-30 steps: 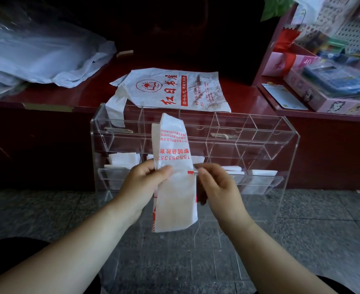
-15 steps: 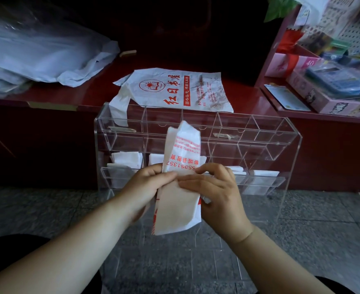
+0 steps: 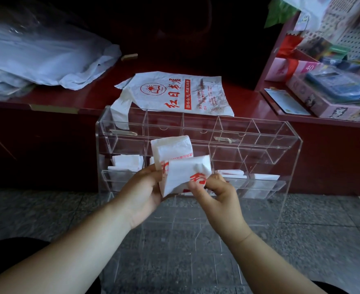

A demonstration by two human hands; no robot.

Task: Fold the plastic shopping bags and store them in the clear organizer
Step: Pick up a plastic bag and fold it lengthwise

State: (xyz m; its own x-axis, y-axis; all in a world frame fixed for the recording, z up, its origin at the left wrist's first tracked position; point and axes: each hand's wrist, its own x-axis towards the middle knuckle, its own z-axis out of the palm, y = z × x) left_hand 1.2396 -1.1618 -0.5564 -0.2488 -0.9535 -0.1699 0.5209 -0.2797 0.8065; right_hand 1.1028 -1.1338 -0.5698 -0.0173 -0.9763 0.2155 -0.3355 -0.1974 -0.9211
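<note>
Hands meet just in front of the clear organizer point(image 3: 266, 137), both busy with one white plastic bag point(image 3: 174, 152) printed in red. The bag is doubled over, with its lower flap turned up across the front, so a thick, short packet sits between the two hands. The left hand point(image 3: 145, 194) grips the packet's left edge, fingers curled behind it. The right hand point(image 3: 215, 196) pinches the raised flap at its lower right corner, thumb and fingertips closed on the plastic beside a red mark.

The organizer stands on the grey stone floor point(image 3: 323, 230), close against the front of the dark red desk point(image 3: 247, 102). Folded white bags point(image 3: 128, 163) already sit in its lower row at the left, and more folded bags point(image 3: 264, 180) lie in the compartments at the right.

On the desk, right behind the organizer, another bag point(image 3: 181, 94) lies spread flat, one handle drooping over the edge into the top left compartment. A heap of pale plastic point(image 3: 43, 58) fills the desk's left end. Pink boxes point(image 3: 323, 107) of small goods crowd the right.
</note>
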